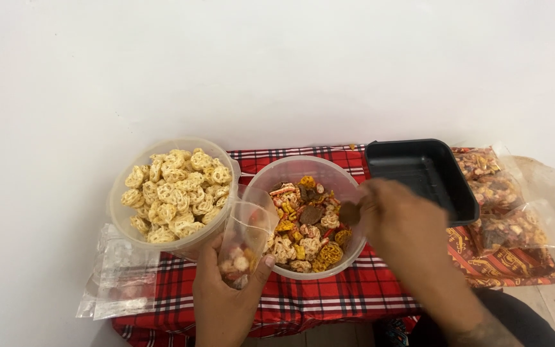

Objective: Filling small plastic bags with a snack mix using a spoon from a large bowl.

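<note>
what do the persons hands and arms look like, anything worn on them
Both hands are bare: no gloves, rings or watch show. The left hand and its wrist are uncovered to the frame edge. The right hand leads into a bare forearm with no sleeve in view; it looks slightly blurred.

Two tubs (pixel 175 193) (pixel 303 215) crowd the cloth (pixel 329 299); black tray (pixel 419 177) stands open.
</note>
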